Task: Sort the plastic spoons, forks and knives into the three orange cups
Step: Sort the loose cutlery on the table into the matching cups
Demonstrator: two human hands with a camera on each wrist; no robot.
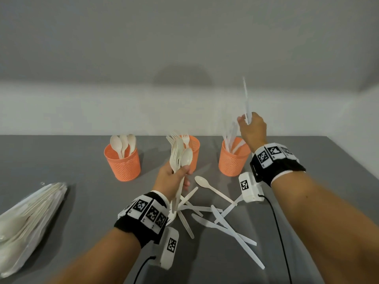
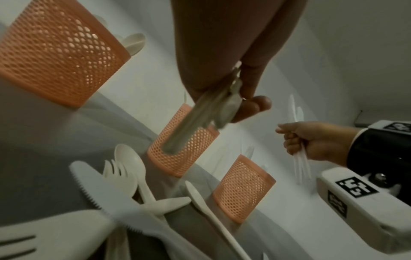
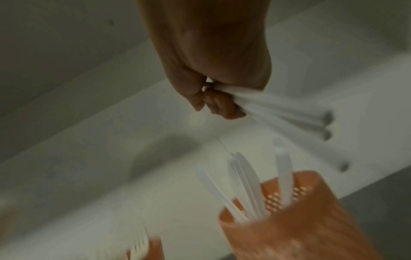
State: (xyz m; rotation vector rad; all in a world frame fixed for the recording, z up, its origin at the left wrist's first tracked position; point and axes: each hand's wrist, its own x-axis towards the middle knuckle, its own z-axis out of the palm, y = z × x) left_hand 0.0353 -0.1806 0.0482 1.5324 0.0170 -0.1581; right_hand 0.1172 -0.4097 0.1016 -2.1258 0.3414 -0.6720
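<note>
Three orange mesh cups stand in a row: the left cup (image 1: 122,163) holds spoons, the middle cup (image 1: 193,149) forks, the right cup (image 1: 232,158) knives. My left hand (image 1: 174,178) grips a bunch of cream forks and spoons (image 1: 181,154) upright, in front of the middle cup. My right hand (image 1: 251,128) is raised above the right cup and grips several white knives (image 3: 286,114) by the middle, blades pointing up. Loose knives (image 1: 231,228), a spoon (image 1: 207,186) and other cutlery lie in a heap on the grey table (image 1: 61,160) between my wrists.
A clear plastic bag of more cutlery (image 1: 28,220) lies at the table's left front. A pale wall rises just behind the cups. Cables run from both wrist cameras toward me.
</note>
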